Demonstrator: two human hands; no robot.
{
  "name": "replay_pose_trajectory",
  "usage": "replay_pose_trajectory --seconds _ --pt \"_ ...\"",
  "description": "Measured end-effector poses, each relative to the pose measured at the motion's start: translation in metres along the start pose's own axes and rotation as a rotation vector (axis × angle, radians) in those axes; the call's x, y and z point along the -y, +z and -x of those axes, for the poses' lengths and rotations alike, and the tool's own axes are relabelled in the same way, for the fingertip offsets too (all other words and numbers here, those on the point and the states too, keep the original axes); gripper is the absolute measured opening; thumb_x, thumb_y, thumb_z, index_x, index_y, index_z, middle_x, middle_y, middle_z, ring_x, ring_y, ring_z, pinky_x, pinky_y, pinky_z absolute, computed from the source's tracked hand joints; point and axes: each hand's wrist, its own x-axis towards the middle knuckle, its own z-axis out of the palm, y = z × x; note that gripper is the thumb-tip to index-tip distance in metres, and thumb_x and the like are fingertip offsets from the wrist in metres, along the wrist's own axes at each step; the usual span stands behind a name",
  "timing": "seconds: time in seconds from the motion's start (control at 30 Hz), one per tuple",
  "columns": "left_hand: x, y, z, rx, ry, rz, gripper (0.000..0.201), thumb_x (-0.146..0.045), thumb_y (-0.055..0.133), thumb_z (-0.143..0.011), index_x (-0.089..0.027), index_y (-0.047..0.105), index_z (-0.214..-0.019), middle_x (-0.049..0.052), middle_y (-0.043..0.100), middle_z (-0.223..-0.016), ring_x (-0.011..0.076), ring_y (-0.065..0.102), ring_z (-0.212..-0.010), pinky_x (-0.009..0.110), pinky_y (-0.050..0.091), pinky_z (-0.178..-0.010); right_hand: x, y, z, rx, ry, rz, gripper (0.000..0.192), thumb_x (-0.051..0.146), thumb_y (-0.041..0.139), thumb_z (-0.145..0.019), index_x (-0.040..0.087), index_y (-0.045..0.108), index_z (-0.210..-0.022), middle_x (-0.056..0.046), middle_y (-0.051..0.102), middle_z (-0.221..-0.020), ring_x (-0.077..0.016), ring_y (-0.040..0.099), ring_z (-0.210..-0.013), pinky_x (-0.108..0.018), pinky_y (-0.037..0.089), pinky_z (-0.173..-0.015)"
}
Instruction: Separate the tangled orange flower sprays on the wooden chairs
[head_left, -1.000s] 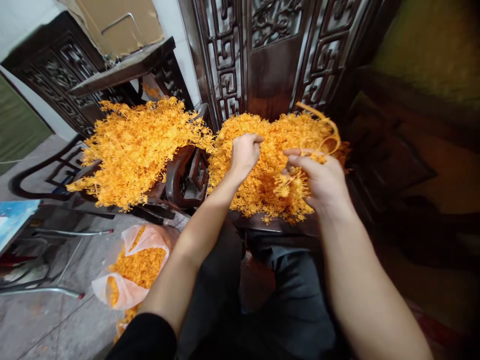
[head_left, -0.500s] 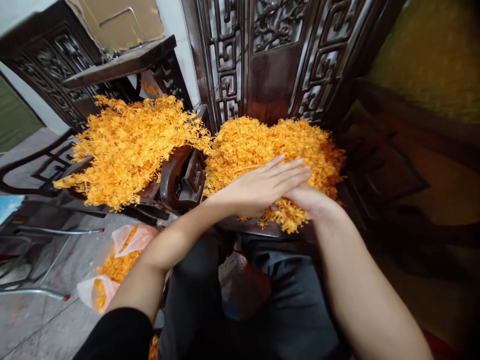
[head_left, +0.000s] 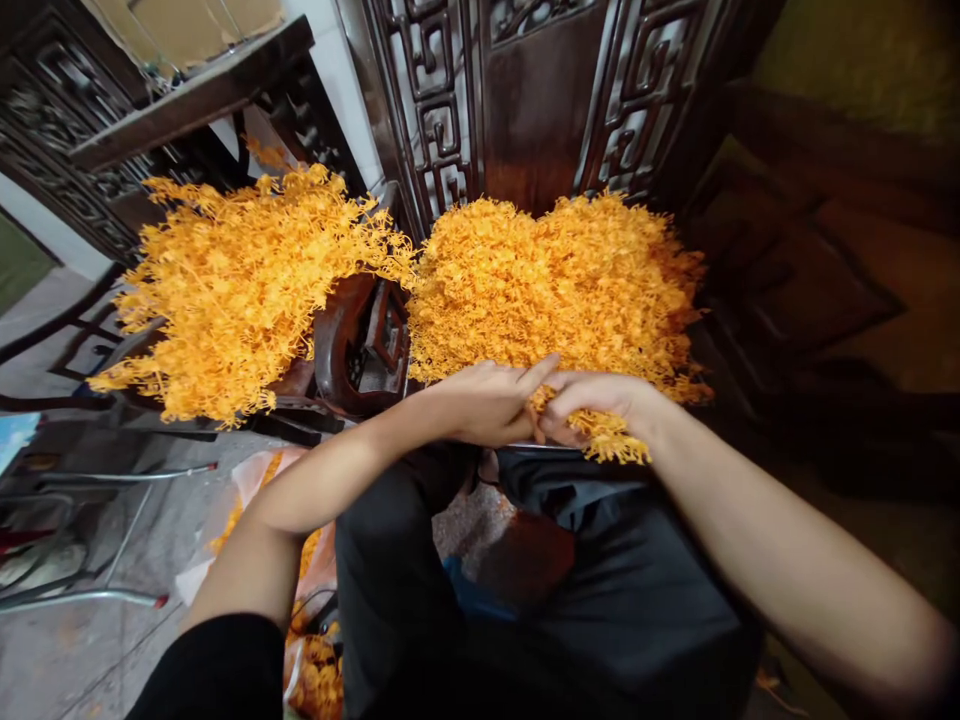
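At the near edge of the right-hand orange heap [head_left: 555, 290], seen from the head camera, a small clump of sprigs [head_left: 611, 440] is being pinched by the right hand [head_left: 592, 405], whose fingers are being closed on it so it hangs clear of the pile. The left hand [head_left: 487, 400] is being pressed against the right, fingertips meeting at the clump; whether it is gripping anything cannot be told. A second heap [head_left: 240, 280] is being kept apart on a carved chair [head_left: 364, 345], and a plastic bag [head_left: 300, 600] is lying below.

No readable text, labels, brands or numbers anywhere in frame. Only carved fretwork on the dark wooden panels [head_left: 525, 90], upper centre.
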Motion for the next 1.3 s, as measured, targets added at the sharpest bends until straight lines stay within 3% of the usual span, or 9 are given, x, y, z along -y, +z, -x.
replay_pose_trajectory --seconds 0.2,0.33,0.47,0.6,0.77,0.93,1.03,1.17,1.3 --pt "0.014 0.022 0.018 0.119 -0.139 0.002 0.062 -0.030 0.039 -0.104 0.001 0.026 -0.156 0.020 0.075 -0.100 0.0232 0.073 -0.081 0.029 0.048 -0.067 0.001 0.000 -0.019 -0.040 0.081 0.076 0.022 0.027 0.061 -0.067 0.013 0.074 -0.077 -0.001 0.063 -0.059 -0.0128 0.055 -0.056 -0.026 0.044 -0.056" --pt "0.027 0.026 0.029 0.156 -0.202 0.045 0.035 -0.019 0.042 -0.100 -0.005 0.061 -0.127 0.017 0.073 -0.091 0.0222 0.071 -0.078 0.029 0.047 -0.066 0.016 0.007 -0.034 -0.255 0.202 0.480 0.012 0.025 0.062 -0.071 0.016 0.067 -0.067 -0.001 0.060 -0.061 -0.0129 0.049 -0.055 -0.028 0.036 -0.054" --pt "0.038 0.017 0.034 0.065 -0.268 0.125 0.026 -0.018 0.043 -0.100 -0.009 0.067 -0.103 0.013 0.070 -0.085 0.0196 0.065 -0.075 0.030 0.047 -0.070 0.033 0.019 -0.040 -0.483 0.268 0.874 0.009 0.023 0.060 -0.080 0.018 0.064 -0.075 -0.001 0.058 -0.060 -0.0146 0.049 -0.053 -0.029 0.031 -0.053" --pt "0.048 0.008 0.041 0.043 -0.315 0.651 0.027 -0.019 0.043 -0.101 -0.014 0.064 -0.084 0.002 0.063 -0.072 0.0119 0.055 -0.064 0.024 0.043 -0.064 0.039 0.033 -0.043 -0.643 0.223 1.300 0.014 0.031 0.060 -0.088 0.020 0.067 -0.086 -0.006 0.069 -0.077 -0.0200 0.059 -0.067 -0.030 0.029 -0.058" --pt "0.053 -0.001 0.051 0.013 -0.416 1.632 0.024 -0.027 0.043 -0.102 -0.016 0.053 -0.083 -0.008 0.030 -0.055 0.0062 0.026 -0.043 0.017 0.019 -0.045 0.040 0.039 -0.046 -0.931 -0.047 1.659 0.023 0.027 0.053 -0.096 0.017 0.069 -0.109 -0.009 0.071 -0.093 -0.0232 0.064 -0.082 -0.034 0.032 -0.063" --pt "0.045 -0.016 0.052 0.009 -0.398 2.033 0.024 -0.022 0.044 -0.100 -0.014 0.053 -0.080 -0.009 0.023 -0.056 0.0049 0.020 -0.042 0.015 0.018 -0.041 0.038 0.022 -0.056 -1.154 -0.352 1.810 0.032 0.021 0.047 -0.100 0.014 0.065 -0.126 -0.009 0.067 -0.083 -0.0237 0.060 -0.084 -0.038 0.041 -0.077" --pt "0.041 -0.016 0.051 -0.134 -0.428 1.966 0.021 -0.019 0.045 -0.096 -0.015 0.051 -0.077 -0.009 0.025 -0.053 0.0044 0.019 -0.040 0.016 0.015 -0.041 0.038 0.016 -0.062 -1.230 -0.523 1.698 0.042 0.023 0.050 -0.098 0.023 0.054 -0.141 -0.008 0.068 -0.103 -0.0249 0.060 -0.103 -0.051 0.041 -0.103" --pt "0.046 -0.005 0.050 -0.585 -0.459 1.577 0.021 -0.026 0.050 -0.096 -0.016 0.052 -0.077 -0.008 0.034 -0.051 0.0047 0.024 -0.042 0.018 0.017 -0.044 0.044 0.031 -0.054 -1.328 -0.614 1.390 0.071 0.042 0.062 -0.091 0.031 0.031 -0.155 -0.013 0.045 -0.151 -0.0371 0.041 -0.142 -0.073 0.021 -0.117" --pt "0.049 0.001 0.051 -0.836 -0.467 1.038 0.032 -0.040 0.051 -0.098 -0.016 0.057 -0.079 -0.005 0.043 -0.053 0.0077 0.036 -0.048 0.023 0.027 -0.050 0.049 0.055 -0.033 -1.614 -0.740 1.016 0.064 0.043 0.057 -0.094 0.028 0.034 -0.151 -0.017 0.048 -0.142 -0.0382 0.047 -0.135 -0.066 0.040 -0.109"
